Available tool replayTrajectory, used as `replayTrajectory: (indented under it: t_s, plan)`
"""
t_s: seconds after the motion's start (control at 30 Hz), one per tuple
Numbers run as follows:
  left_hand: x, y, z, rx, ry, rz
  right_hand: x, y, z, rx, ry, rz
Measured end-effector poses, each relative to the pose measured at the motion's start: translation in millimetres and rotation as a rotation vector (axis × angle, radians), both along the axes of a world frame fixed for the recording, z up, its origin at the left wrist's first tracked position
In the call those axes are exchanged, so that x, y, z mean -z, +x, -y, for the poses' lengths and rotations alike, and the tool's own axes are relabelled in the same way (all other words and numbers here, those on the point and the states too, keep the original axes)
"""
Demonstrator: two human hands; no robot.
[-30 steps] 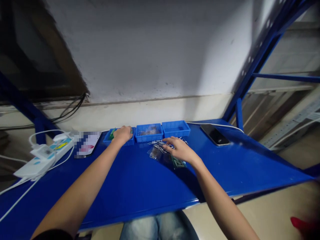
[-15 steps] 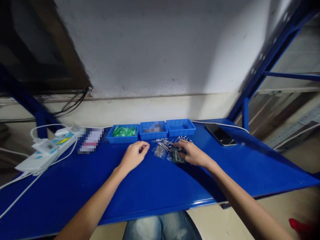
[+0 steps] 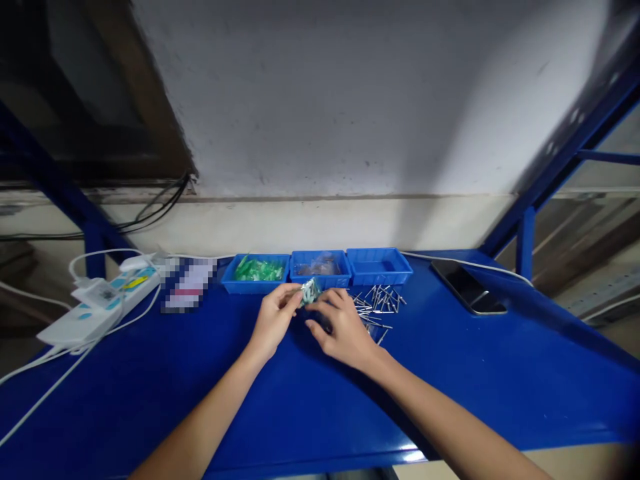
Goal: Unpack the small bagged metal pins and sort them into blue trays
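My left hand [image 3: 274, 319] pinches a small clear plastic packet [image 3: 311, 291] with something pale green inside, between thumb and fingers. My right hand [image 3: 345, 330] is just to the right of the packet, its fingers curved and its thumb apart from them. Its fingertips reach the packet's edge, but whether they grip it I cannot tell. Behind and to the right of my right hand lies a loose pile of thin silvery metal pins [image 3: 383, 299], partly covered by that hand. Another small clear packet [image 3: 371, 329] shows beside its wrist.
Three blue bins stand along the wall: one with green packets [image 3: 259, 269], one with clear brownish packets [image 3: 323, 265], and an empty bin [image 3: 380, 267]. A phone [image 3: 467, 287] lies right. A power strip [image 3: 100, 303] with white cables and a blurred-out card [image 3: 189, 287] are left.
My right hand has moved left from the pile toward my left hand. The packet is now in my left hand, which was pinched closed before. The camera view has shifted slightly.
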State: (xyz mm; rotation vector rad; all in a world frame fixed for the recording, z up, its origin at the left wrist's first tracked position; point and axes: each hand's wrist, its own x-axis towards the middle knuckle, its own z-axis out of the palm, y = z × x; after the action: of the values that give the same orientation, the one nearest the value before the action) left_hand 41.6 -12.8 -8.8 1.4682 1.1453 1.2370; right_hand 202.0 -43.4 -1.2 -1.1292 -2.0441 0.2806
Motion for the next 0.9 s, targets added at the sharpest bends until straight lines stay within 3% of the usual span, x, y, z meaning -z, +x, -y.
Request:
replayTrajectory:
  t_s: [0.07,0.17,0.27,0.33,0.4,0.53,0.63,0.77,0.9]
  plan:
    - [-2.8,1,6,-0.070,0.287,-0.202,-1.7,1,-3,0.033,-0.245,-0.222]
    - [-4.4,5,13,-0.043,0.627,-0.424,-5.6,3,-9,0.027,-0.596,-0.558]
    - [-2.6,10,18,0.035,0.688,-0.474,-5.2,6,-11,0.052,-0.595,-0.678]
    - [-2.1,12,19,0.048,0.573,-0.424,-3.3,7,-9,0.079,-0.467,-0.620]
    - [-3.2,13,17,0.045,0.353,-0.288,-1.1,8,-7,0.086,-0.309,-0.501]
    - [-6.3,12,11,0.080,-0.207,0.226,4.2,7,-3,0.035,-0.060,-0.246]
    - [-6.3,10,8,0.107,-0.306,0.376,8.4,6,-3,-0.005,0.019,-0.193]
    - [-5.1,7,9,0.010,-0.003,0.036,7.7,6,-3,-0.025,-0.051,-0.283]
    - [-4.7,6,15,-0.093,0.484,-0.348,-0.6,4,-4,0.081,-0.315,-0.512]
